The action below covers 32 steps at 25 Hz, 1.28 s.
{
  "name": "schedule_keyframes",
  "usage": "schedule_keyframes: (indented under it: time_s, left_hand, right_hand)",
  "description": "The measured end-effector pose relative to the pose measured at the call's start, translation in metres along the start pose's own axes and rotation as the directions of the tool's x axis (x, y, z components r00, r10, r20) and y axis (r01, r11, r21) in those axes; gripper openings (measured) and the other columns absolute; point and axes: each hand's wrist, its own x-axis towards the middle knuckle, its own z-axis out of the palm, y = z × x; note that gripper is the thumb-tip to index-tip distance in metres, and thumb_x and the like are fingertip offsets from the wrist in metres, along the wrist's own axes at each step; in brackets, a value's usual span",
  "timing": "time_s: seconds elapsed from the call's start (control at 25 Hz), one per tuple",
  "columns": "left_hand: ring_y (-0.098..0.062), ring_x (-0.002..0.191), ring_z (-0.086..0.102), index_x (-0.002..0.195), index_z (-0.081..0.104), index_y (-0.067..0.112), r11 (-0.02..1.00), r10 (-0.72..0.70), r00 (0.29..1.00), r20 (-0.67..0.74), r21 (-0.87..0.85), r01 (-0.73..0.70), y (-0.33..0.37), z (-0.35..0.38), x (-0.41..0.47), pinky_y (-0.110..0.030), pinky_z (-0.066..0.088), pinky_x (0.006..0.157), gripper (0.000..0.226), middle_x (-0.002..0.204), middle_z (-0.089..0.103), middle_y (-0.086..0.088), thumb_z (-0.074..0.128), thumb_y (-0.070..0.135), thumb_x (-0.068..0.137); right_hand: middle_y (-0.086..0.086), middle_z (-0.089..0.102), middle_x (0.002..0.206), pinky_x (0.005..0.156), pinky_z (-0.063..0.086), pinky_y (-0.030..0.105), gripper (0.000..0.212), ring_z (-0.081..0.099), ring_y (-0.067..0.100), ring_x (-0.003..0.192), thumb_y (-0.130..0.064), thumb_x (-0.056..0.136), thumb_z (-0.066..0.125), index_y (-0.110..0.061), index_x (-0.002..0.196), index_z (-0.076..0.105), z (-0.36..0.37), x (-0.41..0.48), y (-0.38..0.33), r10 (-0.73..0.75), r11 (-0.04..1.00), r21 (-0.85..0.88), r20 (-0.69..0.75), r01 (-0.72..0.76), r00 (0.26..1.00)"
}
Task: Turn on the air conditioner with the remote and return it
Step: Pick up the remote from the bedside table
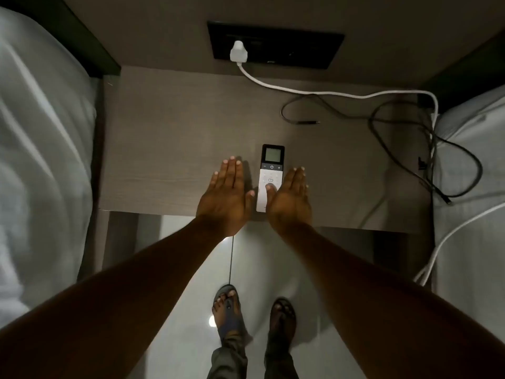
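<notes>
A slim white remote [269,170] with a dark top and a small screen lies flat on the wooden bedside table [169,149], close to its front edge. My left hand [225,195] rests flat on the table just left of the remote, fingers straight and together, holding nothing. On the remote's right side my right hand [291,199] lies flat too, and its thumb overlaps the remote's lower part. The air conditioner is out of view.
A white plug [238,51] sits in a black wall socket panel [300,47], its white cable trailing right across the table. Dark cables [382,119] lie tangled at the right. Beds with white bedding flank the table on both sides. My sandalled feet stand on the glossy floor below.
</notes>
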Motion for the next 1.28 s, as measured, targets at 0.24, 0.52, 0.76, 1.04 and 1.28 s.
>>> schedule_keyframes:
  time_s: [0.24,0.52,0.76,1.04,1.28]
  left_hand:
    - [-0.030,0.147,0.023,0.152,0.021,0.004,0.979,-0.019,1.000,0.001,-0.205,0.018,-0.001,0.003,0.005,-0.042,0.022,0.120,0.068,0.160,0.024,-0.019,0.019,0.042,0.097]
    - [-0.014,0.071,0.059,0.080,0.067,0.014,0.512,-0.478,0.873,0.097,-0.777,0.367,0.025,0.017,0.047,-0.001,0.043,0.061,0.018,0.082,0.064,-0.003,0.054,0.006,0.091]
    - [-0.026,0.089,0.066,0.090,0.072,0.008,0.443,-0.535,0.825,0.180,-0.772,0.455,0.036,0.029,0.053,-0.029,0.050,0.079,0.028,0.096,0.072,-0.012,0.047,0.017,0.097]
    - [-0.019,0.074,0.060,0.091,0.061,0.009,0.608,-0.453,0.892,-0.009,-0.734,0.302,0.052,-0.015,0.017,-0.018,0.044,0.056,0.027,0.087,0.062,-0.004,0.039,0.018,0.102]
    - [-0.014,0.064,0.059,0.085,0.063,0.012,0.622,-0.347,0.902,-0.259,-0.783,0.014,0.114,-0.229,0.022,-0.012,0.040,0.046,0.029,0.073,0.062,0.002,0.041,0.019,0.101]
  right_hand:
    - [0.023,0.037,0.154,0.110,0.040,0.047,0.083,0.040,0.039,0.138,-0.049,0.097,0.053,0.002,0.155,0.023,0.008,0.017,-0.021,0.043,0.999,0.020,-0.116,-0.041,0.992]
    - [0.018,0.051,0.138,0.098,0.049,0.041,0.068,0.056,0.037,0.124,-0.042,0.091,0.069,-0.003,0.139,0.043,0.012,0.033,-0.025,0.136,0.943,0.315,-0.068,-0.108,0.988]
    - [0.013,0.069,0.117,0.069,0.045,0.026,0.051,0.068,0.033,0.107,-0.048,0.098,0.054,-0.004,0.123,0.056,0.018,0.033,-0.018,0.297,0.748,0.607,0.055,-0.268,0.953]
    - [0.013,0.076,0.096,0.065,0.053,0.029,0.028,0.071,0.031,0.078,-0.044,0.093,0.061,-0.018,0.088,0.071,-0.039,0.001,-0.023,0.271,0.549,0.729,0.308,-0.409,0.912]
    - [0.001,0.071,0.066,0.048,0.048,0.021,0.027,0.067,0.018,0.052,-0.038,0.093,0.062,-0.020,0.073,0.068,-0.262,-0.041,-0.110,0.123,0.539,0.830,0.090,-0.142,0.988]
